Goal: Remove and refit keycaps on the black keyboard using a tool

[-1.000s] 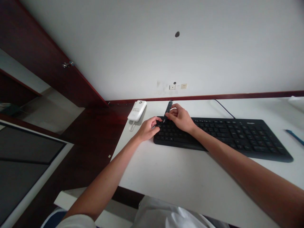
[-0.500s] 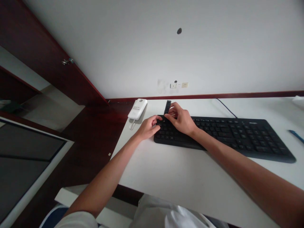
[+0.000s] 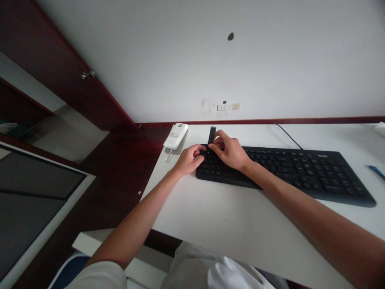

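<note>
A black keyboard (image 3: 279, 164) lies across the white desk, with both hands over its left end. A short flat black strip (image 3: 212, 135) sticks up above the keyboard's back edge, and the fingers of my right hand (image 3: 229, 150) are closed on it. Its lower end is hidden by the thumb, so I cannot tell whether it touches the keys. My left hand (image 3: 190, 159) rests at the keyboard's left corner, thumb and forefinger curled close together over the keys. Whatever may lie between those fingertips is too small and dark to make out.
Left of the keyboard is a white power bank (image 3: 176, 136) with a short white cable (image 3: 169, 155). A black cord (image 3: 288, 136) runs behind the keyboard. A blue object, perhaps a pen, (image 3: 376, 171) lies at the far right. Wall sockets (image 3: 228, 107) sit above the desk (image 3: 210, 216).
The view has shifted slightly. Both hands and the black strip keep nearly the same place over the keyboard.
</note>
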A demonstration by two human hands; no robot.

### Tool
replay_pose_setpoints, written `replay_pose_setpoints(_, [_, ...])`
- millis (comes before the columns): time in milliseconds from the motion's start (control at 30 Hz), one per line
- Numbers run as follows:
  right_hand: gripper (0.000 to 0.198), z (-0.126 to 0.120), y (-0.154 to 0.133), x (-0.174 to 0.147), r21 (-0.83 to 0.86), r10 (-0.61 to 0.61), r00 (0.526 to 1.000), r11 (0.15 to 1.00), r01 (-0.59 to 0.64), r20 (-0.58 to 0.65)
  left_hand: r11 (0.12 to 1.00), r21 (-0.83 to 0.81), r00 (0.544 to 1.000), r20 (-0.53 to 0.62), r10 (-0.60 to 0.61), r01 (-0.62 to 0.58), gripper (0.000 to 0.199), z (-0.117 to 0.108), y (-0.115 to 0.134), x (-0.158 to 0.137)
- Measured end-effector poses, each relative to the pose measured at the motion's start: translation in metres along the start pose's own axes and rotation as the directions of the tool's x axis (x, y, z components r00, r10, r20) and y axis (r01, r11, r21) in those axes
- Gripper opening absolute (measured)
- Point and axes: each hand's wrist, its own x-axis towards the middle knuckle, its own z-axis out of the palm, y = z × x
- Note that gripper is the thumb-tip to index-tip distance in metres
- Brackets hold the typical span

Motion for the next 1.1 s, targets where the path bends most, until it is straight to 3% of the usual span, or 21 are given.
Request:
replay_pose_setpoints(233, [0.015, -0.001, -0.0021, -0.0009, 0.014, 0.005, 1.0, 1.0, -0.006, 0.016, 0.999, -0.005, 0.996, -0.078, 0.042, -0.043, 0.035, 0.0008, -0.0035, -0.0001])
replay_pose_setpoints(700, [0.004, 0.0003, -0.0029, -0.0011, -0.226, -0.171, 0.971, 0.952, 0.206, 0.165, 0.999, 0.027, 0.997, -0.057, 0.046, -0.045, 0.038, 0.0009, -0.0053, 0.0012])
replay_pose_setpoints(933, [0.01, -0.0012, 0.0, -0.003, -0.091, -0.102, 0.991, 0.99, 0.11, 0.084, 0.999, 0.004, 0.998, -0.044, 0.04, -0.04, 0.041, 0.0012, -0.0048, 0.0004])
replay_pose_setpoints(1100, [0.01, 0.0002, 0.0025, -0.0063, -0.131, -0.138, 0.986, 0.98, 0.15, 0.097, 0.999, 0.003, 0.998, -0.045, 0.049, -0.049, 0.04, 0.001, -0.0041, 0.0006])
